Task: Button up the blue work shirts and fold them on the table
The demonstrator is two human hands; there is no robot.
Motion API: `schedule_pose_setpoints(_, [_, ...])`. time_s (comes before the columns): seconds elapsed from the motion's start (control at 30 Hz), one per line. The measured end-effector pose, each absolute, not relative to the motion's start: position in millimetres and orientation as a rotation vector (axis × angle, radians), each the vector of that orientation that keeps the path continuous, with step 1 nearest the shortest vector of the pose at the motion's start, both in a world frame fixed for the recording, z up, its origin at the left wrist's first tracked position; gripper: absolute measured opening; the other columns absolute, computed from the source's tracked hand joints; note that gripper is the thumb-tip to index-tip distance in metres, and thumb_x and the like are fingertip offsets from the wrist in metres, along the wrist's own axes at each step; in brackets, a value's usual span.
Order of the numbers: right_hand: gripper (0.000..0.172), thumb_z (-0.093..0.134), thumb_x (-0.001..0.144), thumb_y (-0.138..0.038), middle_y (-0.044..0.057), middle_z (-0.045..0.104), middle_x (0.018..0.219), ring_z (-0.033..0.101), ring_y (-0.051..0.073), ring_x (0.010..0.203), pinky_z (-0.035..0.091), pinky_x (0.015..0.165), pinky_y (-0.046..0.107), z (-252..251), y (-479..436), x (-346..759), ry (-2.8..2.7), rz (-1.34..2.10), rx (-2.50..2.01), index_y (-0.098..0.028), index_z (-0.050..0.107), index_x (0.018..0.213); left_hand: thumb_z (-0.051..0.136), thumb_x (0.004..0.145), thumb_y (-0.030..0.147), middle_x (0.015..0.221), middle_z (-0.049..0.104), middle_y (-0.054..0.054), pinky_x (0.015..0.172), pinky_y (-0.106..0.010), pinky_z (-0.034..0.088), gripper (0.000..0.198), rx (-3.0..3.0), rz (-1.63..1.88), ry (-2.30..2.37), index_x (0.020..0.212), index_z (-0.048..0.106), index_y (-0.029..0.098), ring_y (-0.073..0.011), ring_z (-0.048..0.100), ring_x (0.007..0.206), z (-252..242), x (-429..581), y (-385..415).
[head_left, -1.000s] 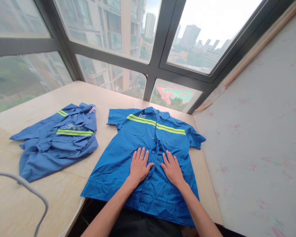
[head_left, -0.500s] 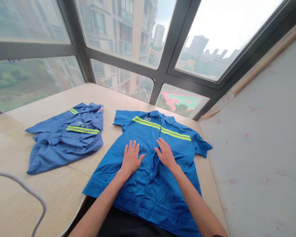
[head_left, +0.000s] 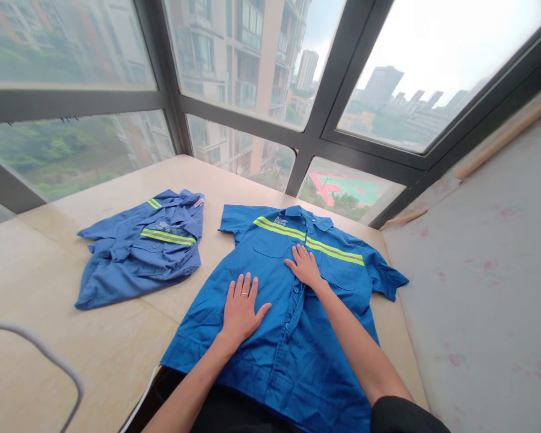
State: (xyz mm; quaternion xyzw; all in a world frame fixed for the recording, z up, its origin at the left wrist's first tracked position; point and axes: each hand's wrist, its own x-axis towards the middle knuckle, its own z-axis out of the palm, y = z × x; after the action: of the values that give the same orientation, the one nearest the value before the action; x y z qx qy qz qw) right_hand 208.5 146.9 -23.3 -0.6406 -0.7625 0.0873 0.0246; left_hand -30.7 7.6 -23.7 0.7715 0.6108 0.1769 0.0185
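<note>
A blue short-sleeved work shirt (head_left: 270, 276) lies spread front side up, its collar toward the window and its hem hanging over the near edge. Yellow-and-grey reflective stripes cross its chest. My left hand (head_left: 243, 310), with a ring on one finger, rests flat on the lower left part of the shirt, fingers spread. Higher up, my right hand (head_left: 304, 266) lies flat beside the button placket, just below the stripe, fingers extended. Neither hand grips the cloth. Creases show around the lower buttons.
A second blue work shirt (head_left: 144, 252), crumpled and partly folded, lies to the left on the pale surface (head_left: 31, 270). A white cable (head_left: 49, 352) curves at the lower left. Framed windows (head_left: 243, 123) rise behind; a flower-patterned wall (head_left: 473, 300) bounds the right.
My right hand has slid up the shirt toward the chest stripe. My left hand has moved slightly down the cloth. The whole view has shifted, so things sit further right.
</note>
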Motion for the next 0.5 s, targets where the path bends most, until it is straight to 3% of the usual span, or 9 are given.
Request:
schedule_pose_setpoints(0.1, [0.071,0.023,0.099,-0.06,0.012,0.022,0.161,0.019,0.027,0.149,0.014,0.12,0.049,-27.6,142.1,208.2,-2.328,0.221,-1.957,-0.014,0.031,0.153,0.053,0.087,0.059,0.141,0.055,-0.018,0.111,-0.052,0.035,0.065,2.229,0.693,1.829,0.135,0.058,0.015,-0.0358,0.046,0.134,-15.7,-38.6,22.2])
schedule_pose_setpoints(0.2, [0.067,0.025,0.1,-0.056,0.012,0.027,0.16,0.022,0.026,0.148,0.015,0.12,0.047,-30.7,138.7,209.3,-2.296,0.187,-1.917,-0.014,0.037,0.15,0.047,0.092,0.05,0.117,0.07,-0.013,0.093,-0.038,0.051,0.047,1.785,1.024,1.801,0.118,0.065,0.016,-0.0262,0.066,0.105,-1.0,-54.4,62.0])
schedule_pose_setpoints(0.3, [0.063,0.027,0.101,-0.053,0.012,0.031,0.158,0.025,0.025,0.147,0.016,0.12,0.046,-31.4,137.0,210.2,-2.255,0.173,-1.885,-0.014,0.042,0.148,0.039,0.093,0.033,0.115,0.069,-0.01,0.091,-0.031,0.05,0.035,1.304,1.296,1.955,0.111,0.064,0.017,-0.0207,0.064,0.106,13.4,-75.2,117.0])
schedule_pose_setpoints(0.4, [0.062,0.03,0.1,-0.052,0.012,0.034,0.157,0.026,0.025,0.147,0.017,0.12,0.046,-30.4,136.3,209.8,-2.229,0.173,-1.867,-0.014,0.043,0.147,0.053,0.084,0.031,0.116,0.068,-0.012,0.088,-0.031,0.05,0.03,1.111,1.088,2.023,0.108,0.062,0.016,-0.024,0.062,0.112,21.6,-93.2,167.0])
schedule_pose_setpoints(0.5, [0.06,0.033,0.1,-0.051,0.012,0.035,0.157,0.028,0.025,0.146,0.017,0.12,0.045,-28.9,135.9,209.0,-2.216,0.181,-1.861,-0.014,0.044,0.147,0.066,0.078,0.04,0.088,0.071,-0.012,0.069,-0.032,0.052,0.026,1.07,0.845,1.924,0.086,0.063,0.015,-0.0262,0.068,0.088,24.0,-102.7,199.3])
